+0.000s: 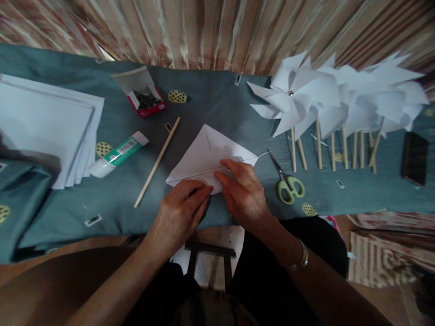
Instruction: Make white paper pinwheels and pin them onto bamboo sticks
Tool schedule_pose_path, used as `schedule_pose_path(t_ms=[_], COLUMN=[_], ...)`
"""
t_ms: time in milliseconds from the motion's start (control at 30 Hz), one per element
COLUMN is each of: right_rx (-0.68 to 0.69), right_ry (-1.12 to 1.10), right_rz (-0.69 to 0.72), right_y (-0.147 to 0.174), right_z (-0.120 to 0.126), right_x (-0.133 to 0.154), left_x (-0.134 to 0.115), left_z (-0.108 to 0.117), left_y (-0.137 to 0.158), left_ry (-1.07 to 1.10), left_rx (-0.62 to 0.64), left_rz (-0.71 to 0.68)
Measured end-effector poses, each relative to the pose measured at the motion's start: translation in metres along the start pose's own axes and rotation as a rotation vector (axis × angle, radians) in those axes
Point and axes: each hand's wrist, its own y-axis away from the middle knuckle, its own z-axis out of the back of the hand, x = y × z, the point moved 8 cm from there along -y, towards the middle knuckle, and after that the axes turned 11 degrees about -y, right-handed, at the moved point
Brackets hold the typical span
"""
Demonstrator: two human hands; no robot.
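Note:
In front of me lies a square sheet of white paper (207,151), turned cornerwise, with crease lines across it and its near corner partly hidden by my hands. My left hand (185,203) is closed, thumb and forefinger pinching the paper near that corner. Beside it, my right hand (244,190) grips the paper's right-hand near side, its fingers bent over the surface. To the right of the sheet rests a pair of scissors with green handles (290,189), blades slightly apart. A thin wooden stick (157,162) lies to the left of the paper.
Paper pinwheels (292,95) on sticks lie in a row at the right, with a dark phone (414,158) beyond them. At left are a glue tube (120,154), an opened red box of small metal pieces (147,102) and stacked white sheets (44,122).

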Motion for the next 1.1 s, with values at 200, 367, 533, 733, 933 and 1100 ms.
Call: schedule_pose_path(t_ms=[200,367,533,733,933,1100], right_rx=[0.015,0.013,0.006,0.045,0.045,-0.014], right_ry=[0.035,0.012,0.026,-0.026,-0.174,0.001], right_rz=[-0.017,-0.054,-0.054,-0.069,-0.169,-0.229], right_y=[0.004,0.008,0.007,0.004,-0.008,-0.016], right_z=[-0.005,-0.006,-0.007,-0.004,0.022,0.031], right_x=[-0.001,-0.004,-0.005,-0.007,-0.025,-0.049], left_x=[-0.001,0.001,0.001,0.000,0.000,0.000], left_z=[-0.001,-0.003,-0.005,-0.006,-0.006,-0.007], left_y=[0.002,0.005,0.006,0.003,0.002,0.003], left_ry=[-0.016,-0.033,-0.025,-0.032,-0.046,-0.077], left_rx=[0.003,0.027,0.031,0.009,-0.026,-0.037], left_rz=[0.000,0.030,0.029,0.002,-0.044,-0.072])
